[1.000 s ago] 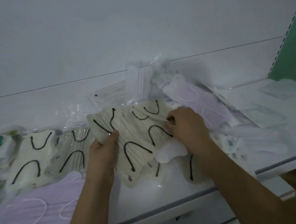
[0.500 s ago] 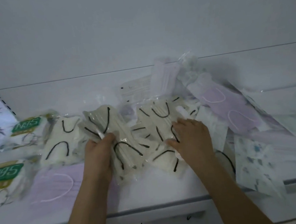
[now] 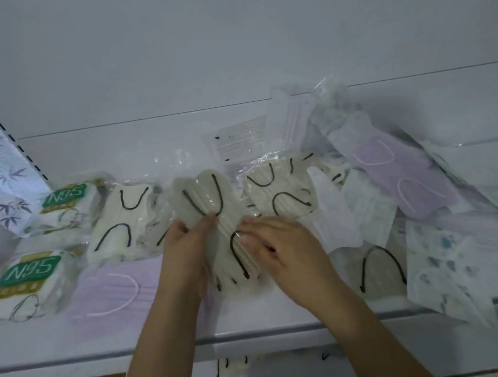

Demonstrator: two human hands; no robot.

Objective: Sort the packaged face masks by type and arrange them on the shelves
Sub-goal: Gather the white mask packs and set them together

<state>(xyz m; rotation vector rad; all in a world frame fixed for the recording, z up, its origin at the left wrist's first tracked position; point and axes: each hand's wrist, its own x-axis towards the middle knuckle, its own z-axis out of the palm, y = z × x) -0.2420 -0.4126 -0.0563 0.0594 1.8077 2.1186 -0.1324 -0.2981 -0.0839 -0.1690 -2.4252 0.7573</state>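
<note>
While N95 packs (image 3: 60, 203) and cream masks (image 3: 120, 222) sit grouped at shelf (image 3: 164, 333) left, right pile (image 3: 393, 180) unsorted. Left hand (image 3: 183, 249), right hand (image 3: 281, 252) both pinch cream pack (image 3: 210, 210) mid-shelf.

- Setting: a shop or stockroom, judged by white retail-style shelving.
- White shelf (image 3: 83, 341): flat board with a grey front edge strip; another board shows below it.
- Slotted upright (image 3: 1, 127): dashed row of slots at the left edge, as on shop racking.
- Stock: many packaged face masks (image 3: 275, 192) in clear wrappers, including N95 packs (image 3: 28, 276) with green labels.
</note>
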